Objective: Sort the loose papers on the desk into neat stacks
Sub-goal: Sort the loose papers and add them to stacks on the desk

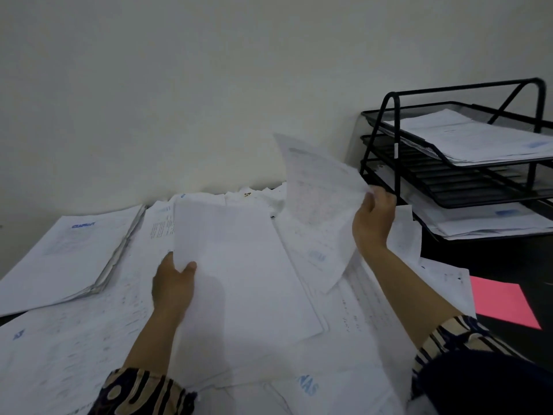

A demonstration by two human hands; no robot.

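I have my left hand (173, 287) pinching the lower left corner of a white bundle of sheets (239, 271) in the middle of the frame, thumb on top and fingers underneath. My right hand (374, 218) grips the edge of a single printed sheet (317, 205) and holds it up off the pile, right of centre; the page bows and curls away from the grip, so I judge it thin, light and floppy.

The loose papers (74, 354) cover most of the worktop across the lower half of the frame, overlapping at all angles. At the left sits a squared-up stack (68, 250), a likely place for sorted pages. In the upper right stands a black wire tray rack (395, 163) with papers in its top and bottom tiers, and a pink sheet (502, 304) lies on the dark worktop (490, 256) at the right.

I expect paper like this to slide easily over its neighbours and crease if squeezed hard. A single page seems best taken at an edge or corner with a light pinch; the bundle is stiffer and would probably carry better supported from below near the middle of a long side.
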